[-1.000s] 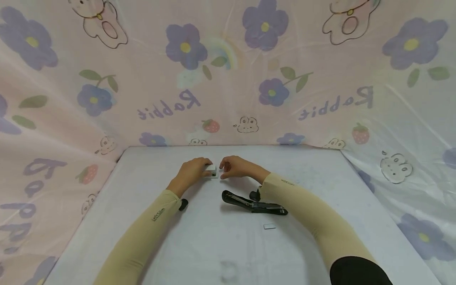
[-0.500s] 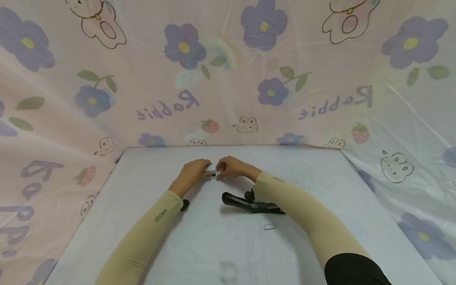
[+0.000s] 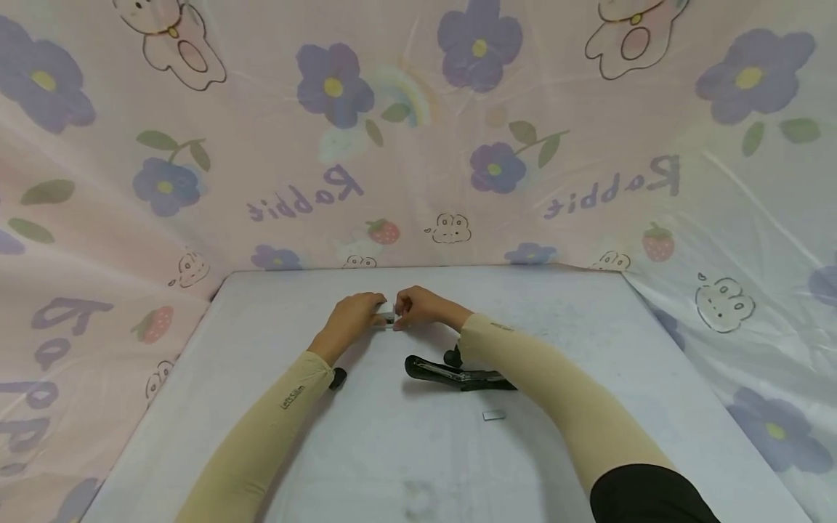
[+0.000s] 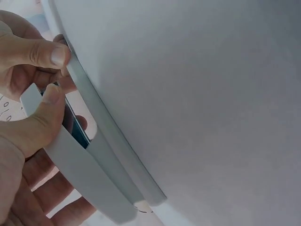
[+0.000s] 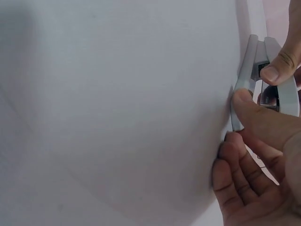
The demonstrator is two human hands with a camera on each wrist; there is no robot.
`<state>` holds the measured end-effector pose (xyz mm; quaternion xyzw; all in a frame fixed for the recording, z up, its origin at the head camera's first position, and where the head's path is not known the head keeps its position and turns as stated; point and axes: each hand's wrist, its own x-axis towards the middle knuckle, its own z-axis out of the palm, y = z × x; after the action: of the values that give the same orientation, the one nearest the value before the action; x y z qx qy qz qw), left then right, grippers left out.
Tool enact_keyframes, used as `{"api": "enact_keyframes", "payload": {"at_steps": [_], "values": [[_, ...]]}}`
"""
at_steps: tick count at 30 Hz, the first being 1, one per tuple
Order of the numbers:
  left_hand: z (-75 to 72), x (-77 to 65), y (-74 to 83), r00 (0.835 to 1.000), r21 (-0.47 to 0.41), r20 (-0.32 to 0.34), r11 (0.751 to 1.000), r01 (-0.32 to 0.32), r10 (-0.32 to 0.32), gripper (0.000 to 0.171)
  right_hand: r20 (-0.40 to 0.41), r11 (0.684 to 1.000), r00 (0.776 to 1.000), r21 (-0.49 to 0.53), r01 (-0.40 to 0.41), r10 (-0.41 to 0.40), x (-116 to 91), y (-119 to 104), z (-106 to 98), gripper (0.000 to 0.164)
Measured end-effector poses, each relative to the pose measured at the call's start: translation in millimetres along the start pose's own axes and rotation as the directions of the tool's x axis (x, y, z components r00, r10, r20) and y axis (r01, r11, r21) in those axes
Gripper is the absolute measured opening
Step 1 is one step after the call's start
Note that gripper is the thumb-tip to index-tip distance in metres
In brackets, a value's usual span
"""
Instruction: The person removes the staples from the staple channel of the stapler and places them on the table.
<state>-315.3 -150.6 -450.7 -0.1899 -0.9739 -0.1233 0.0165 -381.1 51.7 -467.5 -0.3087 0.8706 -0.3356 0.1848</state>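
At the far middle of the table, both hands are on a white two-part tool (image 3: 387,309). Its two long white arms (image 4: 89,162) stand apart, with dark, shiny metal between them. My left hand (image 3: 353,317) grips the upper arm, thumb on the near side and fingers behind. My right hand (image 3: 423,306) pinches the lower arm near its end; its thumb (image 5: 258,113) lies along the side, other fingers curled by the tabletop. Fingers hide part of the tool. Nearer the person lies a black stapler (image 3: 434,370), spread wide, partly hidden behind the right sleeve.
A small, thin grey-white strip (image 3: 493,415) lies in front of the stapler. The white table (image 3: 366,450) is bordered at the back and sides by a hanging flowered cloth (image 3: 405,181). A dark wrist camera (image 3: 338,378) sits at the left cuff.
My right hand has moved left and taken hold of the white tool, where a gap showed before. The left hand keeps its grip. The stapler and strip stay put.
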Motion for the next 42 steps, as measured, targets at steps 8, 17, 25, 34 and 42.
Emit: {"api": "enact_keyframes", "payload": {"at_steps": [8, 17, 25, 34, 42], "values": [[-0.7, -1.0, -1.3, 1.0, -0.058, -0.01, 0.998, -0.006, 0.005, 0.045, 0.003, 0.998, 0.999, -0.034, -0.046, 0.046, 2.0, -3.3, -0.7, 0.025], [-15.3, -9.8, -29.2, 0.996, -0.412, -0.089, 0.911, -0.008, -0.031, 0.042, -0.003, 0.997, 0.998, -0.049, -0.06, 0.06, -3.0, -8.9, -7.8, 0.025], [-11.0, -23.5, -37.9, 0.989, -0.381, -0.13, 0.924, 0.018, -0.073, 0.047, 0.02, 0.998, 0.999, -0.043, -0.036, 0.037, -3.2, -5.0, -1.3, 0.026], [-18.1, -33.6, -55.6, 0.978, -0.452, -0.173, 0.892, 0.028, -0.119, 0.045, 0.01, 0.997, 0.998, -0.049, -0.059, 0.06, -5.3, -7.5, -2.4, 0.026], [-22.1, -38.9, -61.0, 0.978, -0.494, -0.17, 0.869, 0.022, -0.122, 0.049, 0.018, 0.998, 0.998, -0.033, -0.059, 0.06, -6.1, -7.1, -1.4, 0.027]]}}
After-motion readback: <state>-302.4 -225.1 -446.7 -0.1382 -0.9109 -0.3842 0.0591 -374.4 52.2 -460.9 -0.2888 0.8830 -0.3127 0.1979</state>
